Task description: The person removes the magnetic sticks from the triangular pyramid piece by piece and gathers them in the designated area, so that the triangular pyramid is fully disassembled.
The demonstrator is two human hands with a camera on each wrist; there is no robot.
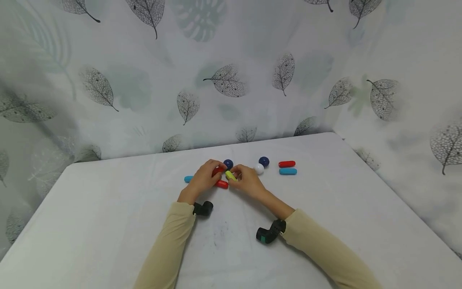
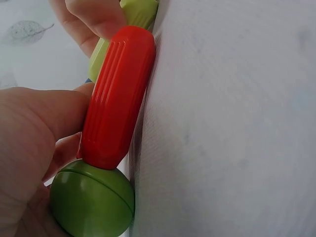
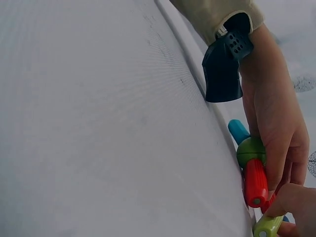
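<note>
Currently, the right hand (image 1: 248, 182) pinches the yellow stick (image 1: 231, 176) between thumb and fingers, just to the right of the two red sticks at the left hand (image 1: 205, 176). The left hand's fingers are curled round the rear red stick (image 1: 217, 171), thumb on the near side. The front red stick (image 1: 221, 184) lies nearer the person, one end against the green ball (image 2: 92, 200), which sits beneath the left hand. A short blue stick (image 1: 188, 179) protrudes to the left of that hand; in the right wrist view it appears to meet the green ball. A navy ball (image 1: 228, 164) sits just beyond the fingers, between the two hands.

Right of the right hand, the white ball (image 1: 259, 168) stands just beside a second navy ball (image 1: 264, 161). Farther right, a spare red stick (image 1: 287, 164) lies parallel to a spare blue stick (image 1: 288, 171). All parts are on the white worktop (image 1: 108, 224). Each wrist carries a black camera (image 1: 270, 232); leaf-print cloth (image 1: 223, 108) forms the background.
</note>
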